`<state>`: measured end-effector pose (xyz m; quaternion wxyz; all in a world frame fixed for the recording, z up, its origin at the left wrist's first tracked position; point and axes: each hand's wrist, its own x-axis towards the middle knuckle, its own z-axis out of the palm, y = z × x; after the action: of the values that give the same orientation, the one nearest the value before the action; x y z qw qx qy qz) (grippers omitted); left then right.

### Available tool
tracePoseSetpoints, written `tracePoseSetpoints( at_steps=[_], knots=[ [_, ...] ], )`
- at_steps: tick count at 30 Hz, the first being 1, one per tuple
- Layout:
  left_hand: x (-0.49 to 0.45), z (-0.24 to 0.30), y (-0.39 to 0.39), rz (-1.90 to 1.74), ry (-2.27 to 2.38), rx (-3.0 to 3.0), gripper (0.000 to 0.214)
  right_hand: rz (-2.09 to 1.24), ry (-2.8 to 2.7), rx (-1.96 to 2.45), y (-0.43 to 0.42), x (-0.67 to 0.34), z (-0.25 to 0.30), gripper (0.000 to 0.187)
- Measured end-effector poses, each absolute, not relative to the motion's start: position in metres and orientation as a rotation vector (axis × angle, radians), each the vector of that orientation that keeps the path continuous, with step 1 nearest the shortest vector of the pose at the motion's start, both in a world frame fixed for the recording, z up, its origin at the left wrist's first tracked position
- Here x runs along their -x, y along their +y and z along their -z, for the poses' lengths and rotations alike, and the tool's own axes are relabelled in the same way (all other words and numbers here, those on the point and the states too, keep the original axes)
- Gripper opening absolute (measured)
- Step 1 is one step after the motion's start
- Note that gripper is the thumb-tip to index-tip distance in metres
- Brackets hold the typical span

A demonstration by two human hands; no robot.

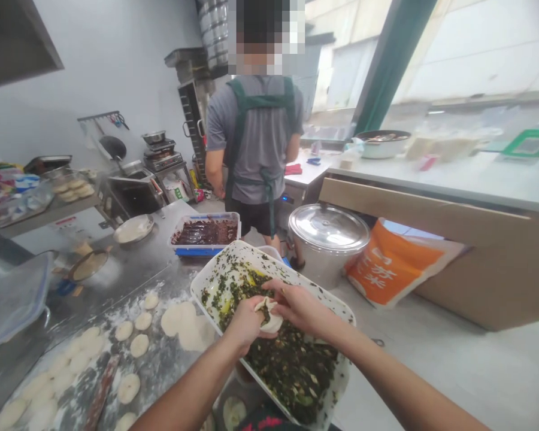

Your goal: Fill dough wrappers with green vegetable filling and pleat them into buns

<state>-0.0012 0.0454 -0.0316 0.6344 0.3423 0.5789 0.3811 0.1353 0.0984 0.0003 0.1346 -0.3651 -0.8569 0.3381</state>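
A dough wrapper (272,322) with dark green chopped filling at its opening sits between my two hands. My left hand (246,323) is closed around its left side. My right hand (294,306) has its fingers curled over the right edge of the dough. Both hands are above a white tray (212,267) holding chopped green filling (296,365). To the left, small dough rounds (139,345) and flat rolled wrappers (186,326) lie on the floured steel table (155,383), beside a wooden rolling pin (101,392).
Beyond the tray stands a tub of dark paste (206,232). A lidded steel pot (329,230) and an orange sack (390,263) are at the right. A co-worker in a green apron (265,131) stands ahead, back turned. A bowl (133,229) sits on the table's far left.
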Motion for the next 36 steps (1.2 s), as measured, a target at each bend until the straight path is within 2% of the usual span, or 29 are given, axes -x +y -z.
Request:
tracePoseSetpoints(
  at_steps=[4, 10, 13, 15, 18, 20, 22, 28, 31, 34, 36],
  knots=[
    [0.006, 0.027, 0.047, -0.823, 1.31, -0.72, 0.038, -0.952, -2.527, 1.072, 0.098, -0.134, -0.004, 0.007],
    [0.016, 0.016, 0.052, -0.907, 0.998, -0.492, 0.042, -0.923, -2.391, 1.16, 0.101, -0.135, 0.004, 0.011],
    [0.015, 0.022, 0.052, -0.89, 1.07, -0.546, 0.051, -0.95, -2.429, 1.135, 0.099, -0.135, 0.007, 0.017],
    [0.011, 0.03, 0.052, -0.868, 1.17, -0.598, 0.054, -0.837, -2.491, 1.146, 0.095, -0.134, 0.009, 0.014],
    [0.005, 0.038, 0.05, -0.783, 1.243, -0.75, 0.049, -0.65, -2.596, 1.149, 0.092, -0.133, 0.01, 0.012],
    [0.002, 0.038, 0.049, -0.73, 1.242, -0.851, 0.043, -0.647, -2.618, 1.168, 0.092, -0.133, 0.011, 0.009],
    [0.001, 0.034, 0.049, -0.699, 1.226, -0.91, 0.039, -0.711, -2.603, 1.188, 0.094, -0.134, 0.011, 0.015],
    [0.004, 0.026, 0.055, -0.806, 1.356, -0.698, 0.051, -0.668, -2.549, 1.176, 0.096, -0.136, 0.006, 0.008],
    [0.004, 0.03, 0.056, -0.896, 1.416, -0.674, 0.043, -0.633, -2.518, 1.25, 0.094, -0.133, 0.003, 0.009],
    [0.001, 0.034, 0.055, -0.849, 1.439, -0.83, 0.038, -0.574, -2.572, 1.304, 0.091, -0.129, 0.002, 0.014],
    [0.001, 0.036, 0.054, -0.829, 1.463, -0.877, 0.038, -0.499, -2.636, 1.273, 0.09, -0.127, 0.001, 0.011]
  ],
)
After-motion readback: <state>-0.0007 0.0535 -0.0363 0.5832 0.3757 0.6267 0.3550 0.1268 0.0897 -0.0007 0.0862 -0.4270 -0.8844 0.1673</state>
